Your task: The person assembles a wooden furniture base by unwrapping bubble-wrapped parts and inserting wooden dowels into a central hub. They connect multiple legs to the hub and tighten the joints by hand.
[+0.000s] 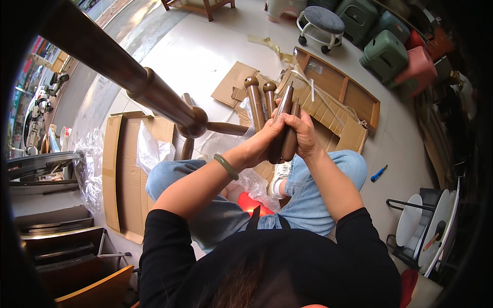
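Observation:
Above my lap, my left hand and my right hand close together around dark brown tapered wooden rods. At least two rods are in the grip, side by side, with thin pins at their upper ends. The fingers partly hide them. Just beyond my left hand, two brown wooden posts with ball knobs stand out above the cardboard; their lower ends are covered. To the left, a long turned wooden pole slants down to a round joint, where shorter wooden legs branch off.
Flattened cardboard, an open carton and clear plastic wrap surround my crossed legs. A wooden frame panel lies behind. A blue utility knife rests on the floor at right. Stools and folded chairs stand around.

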Demonstrator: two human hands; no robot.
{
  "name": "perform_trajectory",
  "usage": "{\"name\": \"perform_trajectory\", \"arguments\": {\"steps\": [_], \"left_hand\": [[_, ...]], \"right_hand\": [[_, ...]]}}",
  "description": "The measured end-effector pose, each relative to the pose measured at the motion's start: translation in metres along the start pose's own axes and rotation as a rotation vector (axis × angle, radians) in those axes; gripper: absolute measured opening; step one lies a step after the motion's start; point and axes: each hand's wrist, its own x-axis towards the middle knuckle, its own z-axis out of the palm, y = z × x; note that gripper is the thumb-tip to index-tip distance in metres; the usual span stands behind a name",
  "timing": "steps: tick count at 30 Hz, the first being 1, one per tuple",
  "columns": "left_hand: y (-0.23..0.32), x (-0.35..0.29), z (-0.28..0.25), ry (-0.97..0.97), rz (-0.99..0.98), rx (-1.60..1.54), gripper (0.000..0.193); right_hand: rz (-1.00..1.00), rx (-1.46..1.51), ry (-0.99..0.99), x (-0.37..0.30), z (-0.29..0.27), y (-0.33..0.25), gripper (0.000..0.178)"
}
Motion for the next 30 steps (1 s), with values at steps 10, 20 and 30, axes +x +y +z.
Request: {"name": "perform_trajectory", "arguments": {"steps": [10,20,30], "left_hand": [[-0.026,0.008,-0.017,0.527,0.287,0.157,0.037],[0.002,-0.035,-0.047,0.619,0.278,-0.074,0.05],[0.023,-0.003,-0.134,0.355,-0.009,0.052,0.057]], "right_hand": [[0.012,-0.021,0.382,-0.005,0.03,0.045,0.029],[0.768,0.193,0.116,0.022,0.053,0.024,0.032],[0.492,-0.114,0.266,0.126,0.02,0.012,0.039]]}}
